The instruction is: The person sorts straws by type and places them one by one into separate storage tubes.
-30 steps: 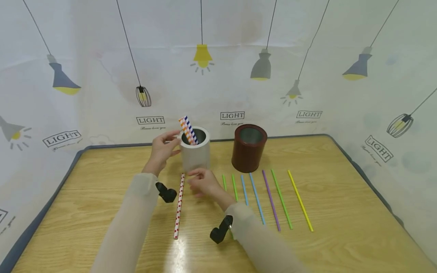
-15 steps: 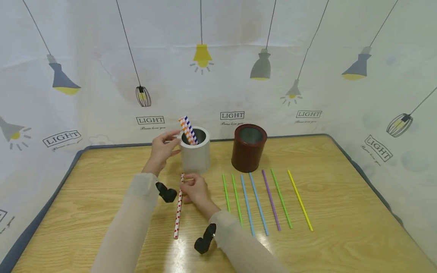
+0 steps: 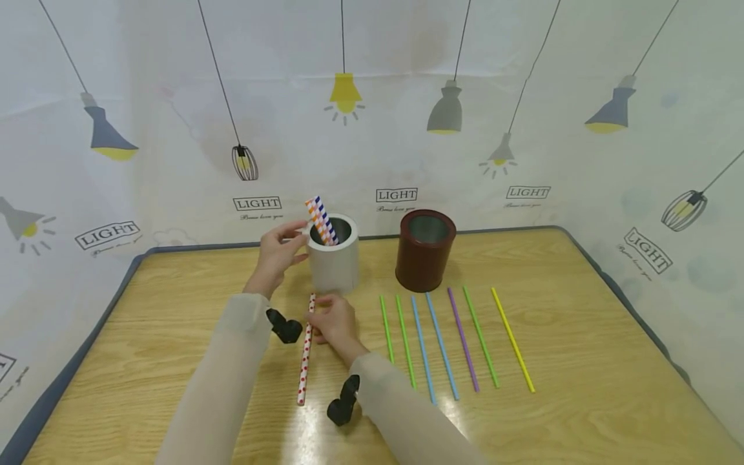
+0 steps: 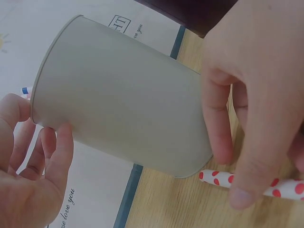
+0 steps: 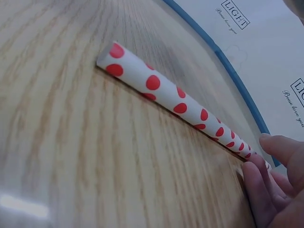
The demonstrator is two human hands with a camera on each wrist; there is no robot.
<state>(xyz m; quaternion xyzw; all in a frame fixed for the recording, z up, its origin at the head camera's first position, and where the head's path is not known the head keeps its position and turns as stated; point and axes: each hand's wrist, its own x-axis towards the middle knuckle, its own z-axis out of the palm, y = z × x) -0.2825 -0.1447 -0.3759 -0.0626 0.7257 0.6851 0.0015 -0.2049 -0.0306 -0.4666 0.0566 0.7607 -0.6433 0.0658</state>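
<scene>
My right hand [image 3: 335,321] pinches the far end of the red-dotted paper straw [image 3: 305,352], which lies flat on the table [image 3: 581,387]. My left hand [image 3: 276,253] curls round the grey cup [image 3: 334,258].

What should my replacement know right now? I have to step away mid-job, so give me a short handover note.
Left hand: holds the grey cup by its side, near the rim.
Right hand: fingertips pinching the red-dotted paper straw, which lies flat on the table in front of the cup.
Done: an orange-striped and a blue-striped paper straw stand in the grey cup.
Left: the dotted straw is not yet lifted. Seven thin plastic straws lie in a row in front of the brown cup, which looks empty.
</scene>
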